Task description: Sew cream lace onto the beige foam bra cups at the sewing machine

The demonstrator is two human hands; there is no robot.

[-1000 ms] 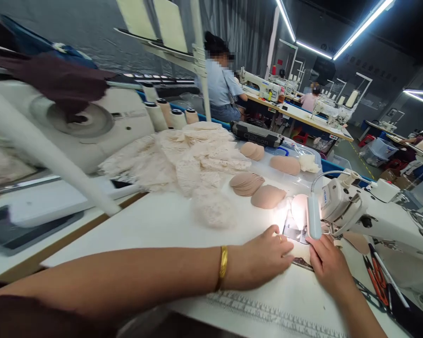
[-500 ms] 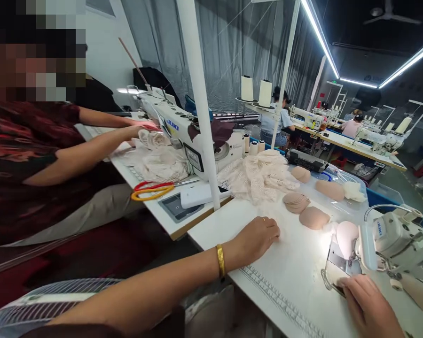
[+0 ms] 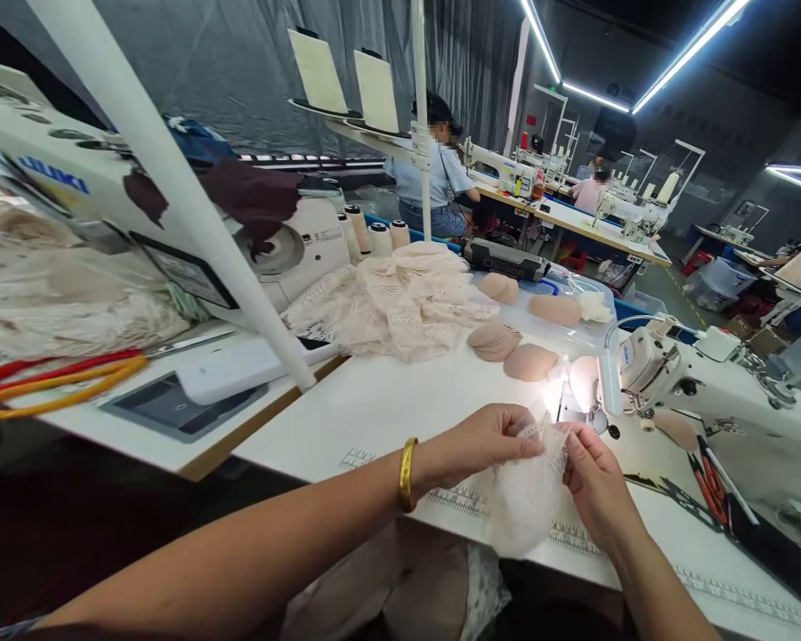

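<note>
A sheer white lace piece (image 3: pixel 526 499) hangs between my two hands, over the table's front edge. My left hand (image 3: pixel 504 436), with a gold bangle at the wrist, pinches its upper left part. Opposite it, my right hand (image 3: pixel 591 467) grips the upper right edge between thumb and fingers. Just behind them stands the sewing machine (image 3: pixel 647 365), its lamp lit, with a beige moulded cup (image 3: pixel 583 385) by the needle area. More beige cups (image 3: pixel 530 361) lie to the left of it, and a heap of cream lace (image 3: pixel 407 303) rests farther back.
A white post (image 3: pixel 173 187) rises at the left. Beyond it are a second sewing machine (image 3: pixel 60 178) and scissors with red and orange handles (image 3: pixel 60 378). Red-handled snips (image 3: pixel 707 485) lie at right. Thread cones (image 3: pixel 378 239) stand behind the lace. Other people sit at machines farther back.
The view has swung right, so the neighbouring person is out of sight. My hands, apart before, have come together on the lace piece, now lifted off the table.
</note>
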